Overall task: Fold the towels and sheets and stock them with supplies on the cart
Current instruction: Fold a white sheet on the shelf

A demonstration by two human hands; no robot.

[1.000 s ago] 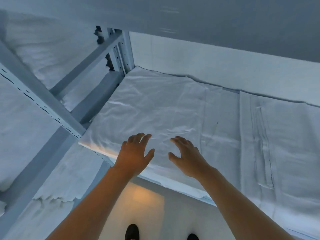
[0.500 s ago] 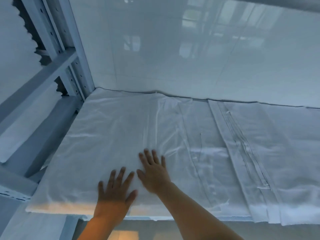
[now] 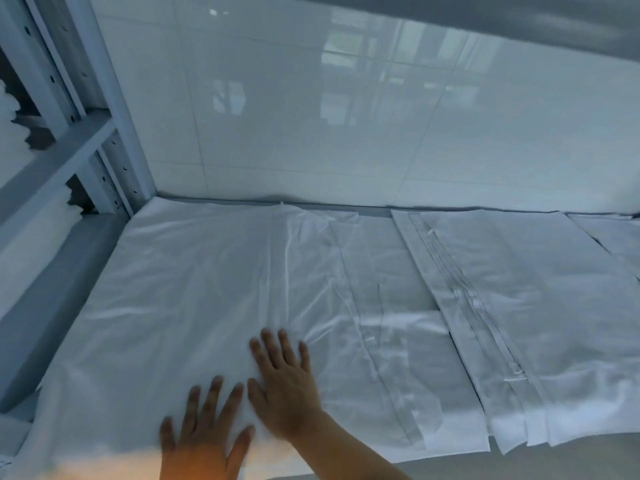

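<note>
A folded white sheet (image 3: 194,299) lies flat on the left part of a shelf. My left hand (image 3: 204,431) presses on its near edge with the fingers spread and straight. My right hand (image 3: 284,386) lies flat on the sheet just right of the left hand, fingers pointing away from me. A second folded white sheet (image 3: 408,341) lies partly under the first one's right side. A third folded white sheet (image 3: 540,306) with a seamed hem lies further right.
A white tiled wall (image 3: 346,116) closes the back of the shelf. A grey metal upright with holes (image 3: 114,109) and a crossbar (image 3: 52,157) stand at the left. Another folded white cloth (image 3: 616,233) shows at the far right. An upper shelf (image 3: 519,15) hangs overhead.
Both hands came down from hovering over the sheet's near edge to lying flat on it. My view has moved closer and lifted toward the wall.
</note>
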